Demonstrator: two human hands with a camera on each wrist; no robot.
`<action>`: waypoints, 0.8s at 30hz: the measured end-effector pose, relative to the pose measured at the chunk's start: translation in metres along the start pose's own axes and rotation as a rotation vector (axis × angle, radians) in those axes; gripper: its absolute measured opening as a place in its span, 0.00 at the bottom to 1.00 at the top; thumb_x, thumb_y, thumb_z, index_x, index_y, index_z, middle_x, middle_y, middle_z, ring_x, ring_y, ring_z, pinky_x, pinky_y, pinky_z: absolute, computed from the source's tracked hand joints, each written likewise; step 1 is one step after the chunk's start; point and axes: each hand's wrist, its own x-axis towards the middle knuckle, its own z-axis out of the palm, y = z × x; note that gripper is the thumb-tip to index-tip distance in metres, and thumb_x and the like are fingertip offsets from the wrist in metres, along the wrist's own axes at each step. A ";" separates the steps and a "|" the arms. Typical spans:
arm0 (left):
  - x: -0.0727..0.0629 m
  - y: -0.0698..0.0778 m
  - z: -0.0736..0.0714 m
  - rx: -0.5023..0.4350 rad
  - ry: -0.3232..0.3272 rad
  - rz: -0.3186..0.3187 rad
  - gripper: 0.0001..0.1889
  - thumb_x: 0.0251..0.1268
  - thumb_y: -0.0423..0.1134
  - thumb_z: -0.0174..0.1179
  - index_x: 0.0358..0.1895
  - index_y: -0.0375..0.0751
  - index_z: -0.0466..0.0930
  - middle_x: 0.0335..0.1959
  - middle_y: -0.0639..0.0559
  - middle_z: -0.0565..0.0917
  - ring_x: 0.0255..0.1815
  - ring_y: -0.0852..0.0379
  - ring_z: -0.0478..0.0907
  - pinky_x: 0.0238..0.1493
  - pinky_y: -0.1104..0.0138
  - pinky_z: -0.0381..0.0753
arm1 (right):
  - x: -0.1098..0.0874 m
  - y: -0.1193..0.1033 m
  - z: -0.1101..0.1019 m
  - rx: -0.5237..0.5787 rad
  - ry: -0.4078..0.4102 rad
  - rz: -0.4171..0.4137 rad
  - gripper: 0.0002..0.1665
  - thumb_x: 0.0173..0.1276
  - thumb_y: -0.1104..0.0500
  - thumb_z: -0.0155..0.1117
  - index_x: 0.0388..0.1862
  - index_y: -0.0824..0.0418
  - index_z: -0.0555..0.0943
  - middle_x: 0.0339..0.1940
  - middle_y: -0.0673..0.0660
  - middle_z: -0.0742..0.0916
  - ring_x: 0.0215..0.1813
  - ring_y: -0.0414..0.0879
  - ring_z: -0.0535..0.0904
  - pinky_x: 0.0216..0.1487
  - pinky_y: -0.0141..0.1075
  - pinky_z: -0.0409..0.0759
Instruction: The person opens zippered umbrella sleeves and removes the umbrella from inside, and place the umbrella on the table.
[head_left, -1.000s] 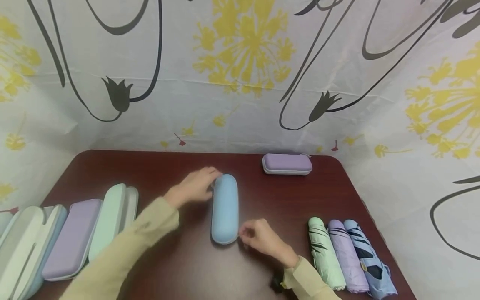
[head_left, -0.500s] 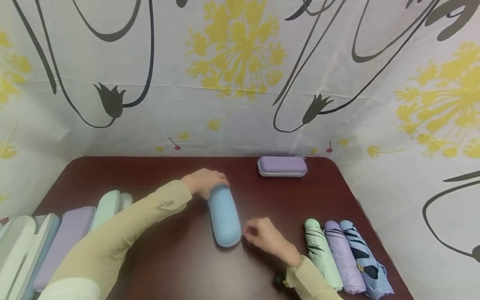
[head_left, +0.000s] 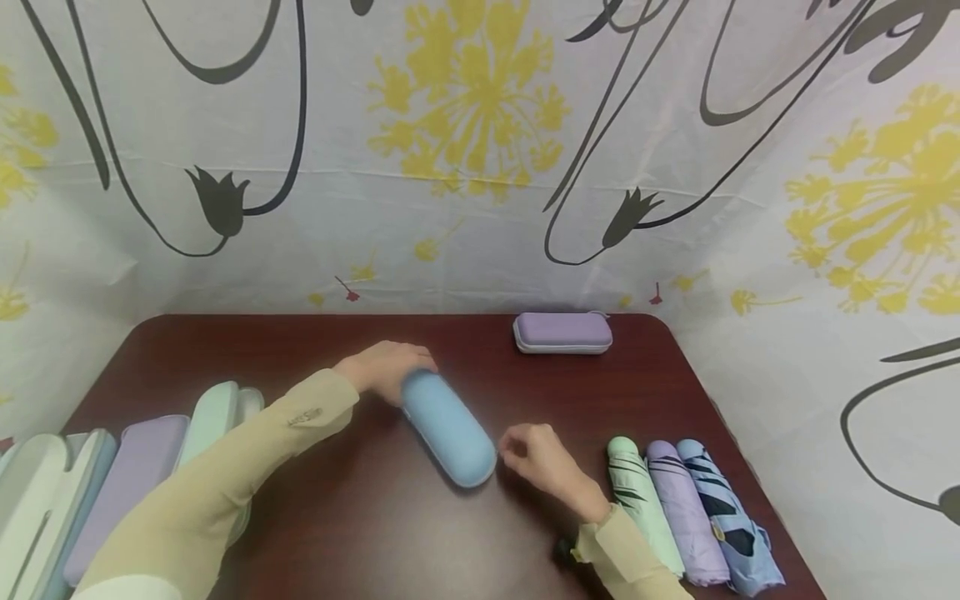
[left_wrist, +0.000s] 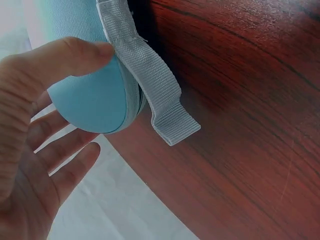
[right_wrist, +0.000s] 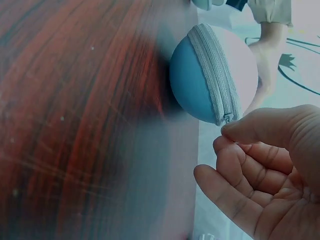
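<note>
A light blue, rounded zippered case [head_left: 450,429] lies slanted across the middle of the table. My left hand [head_left: 390,367] grips its far end, the thumb on the blue shell beside a grey webbing strap [left_wrist: 150,75] in the left wrist view. At the near end is my right hand [head_left: 547,467]. Its thumb and index finger pinch the small pull [right_wrist: 226,118] of the zipper [right_wrist: 215,75] in the right wrist view, the other fingers loosely bent. The zipper runs closed around this end of the case.
On the left lie a white-and-blue case [head_left: 37,500], a lavender case [head_left: 131,492] and a mint case [head_left: 210,421]. A purple zippered case [head_left: 562,333] sits at the back. Folded green [head_left: 645,500], purple [head_left: 686,508] and blue [head_left: 727,517] umbrellas line the right side.
My left hand has moved onto the far end of the blue case. The case has turned from nearly straight to slanted, its near end swinging right along with my right hand.
</note>
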 end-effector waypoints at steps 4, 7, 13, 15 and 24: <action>-0.001 -0.001 0.002 -0.029 -0.013 -0.046 0.30 0.32 0.36 0.74 0.49 0.46 0.80 0.45 0.53 0.79 0.46 0.53 0.76 0.48 0.58 0.75 | -0.002 0.000 0.000 -0.010 0.011 0.012 0.07 0.52 0.69 0.67 0.24 0.57 0.80 0.23 0.46 0.80 0.27 0.37 0.74 0.30 0.30 0.74; -0.001 -0.003 0.004 -0.056 -0.024 -0.090 0.30 0.30 0.36 0.74 0.49 0.46 0.81 0.45 0.54 0.80 0.45 0.53 0.76 0.47 0.59 0.76 | -0.006 -0.002 0.001 -0.004 0.018 0.020 0.07 0.51 0.70 0.66 0.23 0.58 0.80 0.22 0.46 0.80 0.26 0.37 0.74 0.29 0.29 0.74; -0.002 -0.004 0.008 -0.057 -0.019 -0.128 0.30 0.28 0.36 0.75 0.47 0.47 0.81 0.44 0.55 0.80 0.44 0.54 0.76 0.48 0.59 0.76 | -0.014 -0.006 0.005 0.003 0.025 0.037 0.07 0.51 0.70 0.65 0.23 0.58 0.80 0.22 0.46 0.80 0.25 0.38 0.74 0.27 0.28 0.73; -0.001 -0.003 0.008 -0.047 -0.024 -0.135 0.30 0.29 0.37 0.75 0.47 0.47 0.81 0.43 0.54 0.79 0.43 0.54 0.76 0.48 0.59 0.76 | -0.016 -0.008 0.006 0.001 0.034 0.049 0.07 0.51 0.70 0.65 0.23 0.59 0.80 0.22 0.46 0.81 0.25 0.37 0.75 0.27 0.28 0.74; 0.000 -0.001 0.004 -0.032 -0.030 -0.154 0.29 0.29 0.37 0.75 0.46 0.45 0.81 0.42 0.53 0.79 0.41 0.54 0.75 0.45 0.59 0.77 | -0.022 -0.017 0.012 0.009 0.096 0.099 0.10 0.48 0.71 0.66 0.21 0.56 0.78 0.19 0.46 0.80 0.23 0.35 0.73 0.25 0.27 0.72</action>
